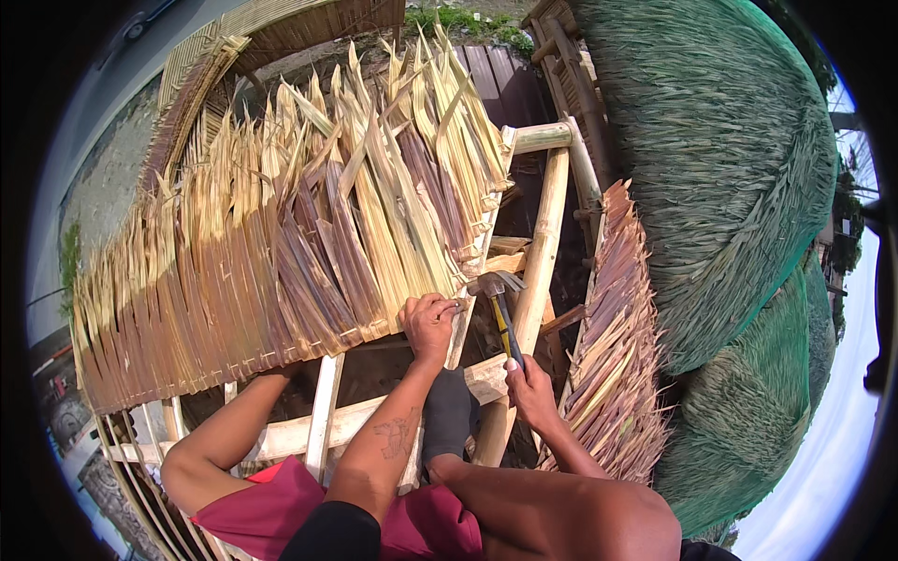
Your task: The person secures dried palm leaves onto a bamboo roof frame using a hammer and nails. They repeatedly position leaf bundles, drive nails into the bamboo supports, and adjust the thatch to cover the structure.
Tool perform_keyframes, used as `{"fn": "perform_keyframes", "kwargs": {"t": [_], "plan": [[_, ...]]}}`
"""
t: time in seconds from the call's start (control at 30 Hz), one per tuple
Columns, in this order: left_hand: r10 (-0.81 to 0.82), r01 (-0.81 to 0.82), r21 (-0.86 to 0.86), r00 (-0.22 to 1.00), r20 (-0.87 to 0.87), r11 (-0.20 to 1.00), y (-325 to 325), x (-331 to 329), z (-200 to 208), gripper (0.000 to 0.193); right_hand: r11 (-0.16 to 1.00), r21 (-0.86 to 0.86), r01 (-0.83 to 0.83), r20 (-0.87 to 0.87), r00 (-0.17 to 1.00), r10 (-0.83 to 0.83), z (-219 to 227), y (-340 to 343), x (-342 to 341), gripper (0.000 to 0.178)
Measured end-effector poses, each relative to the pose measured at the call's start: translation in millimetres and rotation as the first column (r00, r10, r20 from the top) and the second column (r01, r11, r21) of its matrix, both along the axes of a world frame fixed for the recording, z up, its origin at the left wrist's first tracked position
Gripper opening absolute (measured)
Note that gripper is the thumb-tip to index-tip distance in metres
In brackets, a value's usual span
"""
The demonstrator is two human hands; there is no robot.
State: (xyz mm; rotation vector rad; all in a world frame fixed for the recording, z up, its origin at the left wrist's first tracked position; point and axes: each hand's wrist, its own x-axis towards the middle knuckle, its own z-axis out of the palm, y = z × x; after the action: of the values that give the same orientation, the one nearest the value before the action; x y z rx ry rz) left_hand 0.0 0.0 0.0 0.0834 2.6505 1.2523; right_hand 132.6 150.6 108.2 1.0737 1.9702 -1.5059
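My right hand [530,388] is closed round the grip of a claw hammer [506,327] with a yellow and black handle. The hammer's metal head lies close to a light wooden strip [458,341], just right of my left fingertips. My left hand [430,323] is closed in a pinch at the lower right corner of a dried-leaf thatch panel [346,252]; what its fingers hold is too small to make out. That panel, yellow and brown with ragged leaf tips pointing away from me, lies across the roof frame.
I sit on a frame of peeled poles [543,243] with open gaps between them; my dark-socked foot [451,411] rests among the poles. Another thatch strip [617,346] slopes down at the right. Beyond it rise thatched roofs under green netting [720,168]. A road [112,93] lies far left.
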Motion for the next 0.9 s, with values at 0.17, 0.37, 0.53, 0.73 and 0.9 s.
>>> {"fn": "perform_keyframes", "kwargs": {"t": [0.17,0.37,0.53,0.73,0.9], "plan": [[0.010,-0.009,0.012,0.994,-0.106,1.000,-1,6,4,0.011,0.968,0.205,-0.147,-0.134,0.975,0.177,50,-15,-3,0.030],[0.071,-0.070,0.013,0.990,-0.118,0.997,6,1,3,0.002,0.833,0.364,-0.417,0.081,0.905,0.417,34,-23,-21,0.025],[0.072,-0.070,0.024,0.993,-0.095,0.997,7,3,1,0.009,0.917,0.337,-0.212,-0.089,0.963,0.256,39,-21,-18,0.026],[0.071,-0.088,0.290,0.995,0.072,0.953,-21,-10,10,0.030,0.869,0.327,-0.370,0.098,0.928,0.358,20,-24,-19,0.029],[0.557,-0.917,-0.026,0.219,0.801,0.397,-27,9,28,0.033,0.850,0.342,-0.401,0.087,0.914,0.396,14,-23,-18,0.029]]}}
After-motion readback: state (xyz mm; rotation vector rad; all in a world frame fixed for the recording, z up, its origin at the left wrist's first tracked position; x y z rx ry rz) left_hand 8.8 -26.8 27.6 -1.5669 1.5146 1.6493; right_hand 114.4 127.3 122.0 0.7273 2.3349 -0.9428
